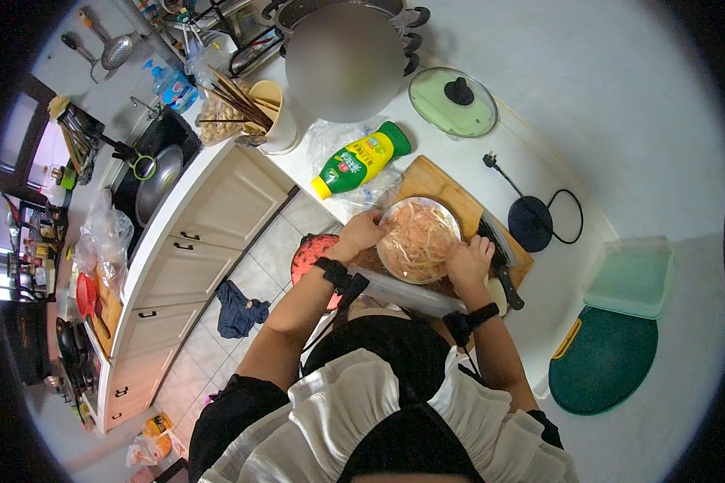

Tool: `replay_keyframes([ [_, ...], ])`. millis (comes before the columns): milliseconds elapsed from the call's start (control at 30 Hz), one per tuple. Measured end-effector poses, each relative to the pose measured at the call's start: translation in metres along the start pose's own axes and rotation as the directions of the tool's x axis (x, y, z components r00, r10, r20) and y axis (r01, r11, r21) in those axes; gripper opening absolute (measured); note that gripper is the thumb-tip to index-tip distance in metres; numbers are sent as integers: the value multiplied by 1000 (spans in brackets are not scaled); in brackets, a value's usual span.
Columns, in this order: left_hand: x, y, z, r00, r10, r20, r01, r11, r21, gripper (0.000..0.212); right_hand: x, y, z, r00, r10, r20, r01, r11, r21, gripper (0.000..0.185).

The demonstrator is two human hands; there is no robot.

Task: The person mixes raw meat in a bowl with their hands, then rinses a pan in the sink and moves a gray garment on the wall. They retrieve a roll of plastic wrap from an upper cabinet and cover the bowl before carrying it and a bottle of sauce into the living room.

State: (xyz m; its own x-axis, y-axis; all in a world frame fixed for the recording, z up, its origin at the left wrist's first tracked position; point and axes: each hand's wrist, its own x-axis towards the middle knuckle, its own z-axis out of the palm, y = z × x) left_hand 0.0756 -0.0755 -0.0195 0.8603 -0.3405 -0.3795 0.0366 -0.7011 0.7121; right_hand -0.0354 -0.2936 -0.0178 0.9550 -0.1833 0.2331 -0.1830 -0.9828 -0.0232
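A round bowl (418, 240) of pale shredded food sits on a wooden cutting board (441, 181), with shiny clear cling film stretched over its top. My left hand (362, 234) pinches the film at the bowl's left rim. On the opposite side, my right hand (471, 264) grips at the lower right rim, thumb inward and fingers curled. Between the bowl and my body lies a long roll of cling film (408, 294). A black-handled knife (507, 284) rests on the board beside my right hand, its blade partly hidden.
A green and yellow squeeze bottle (362, 158) lies on plastic bags. Behind are a glass lid (453, 102), a chopstick holder (281, 121) and a large pot (338, 12), partly blurred. At right are a black corded disc (530, 223) and a pale green container (628, 278). A red stool (314, 259) stands below.
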Motion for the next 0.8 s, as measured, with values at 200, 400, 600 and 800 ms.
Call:
replay_keyframes([
  [200,-49,-22,-19,984,139,-113,-159,967,-200,29,0,5,-12,989,151,2,-151,988,32,37],
  [400,-107,-64,0,951,124,-284,-219,917,-333,29,37,-53,-67,871,-455,185,298,789,537,38],
  [600,-129,-55,-3,982,-119,143,187,617,-765,52,20,-142,-11,510,-860,8,626,377,683,26],
  [800,-141,-56,7,936,-230,267,348,481,-805,53,21,-138,-1,518,-852,74,526,385,758,10],
])
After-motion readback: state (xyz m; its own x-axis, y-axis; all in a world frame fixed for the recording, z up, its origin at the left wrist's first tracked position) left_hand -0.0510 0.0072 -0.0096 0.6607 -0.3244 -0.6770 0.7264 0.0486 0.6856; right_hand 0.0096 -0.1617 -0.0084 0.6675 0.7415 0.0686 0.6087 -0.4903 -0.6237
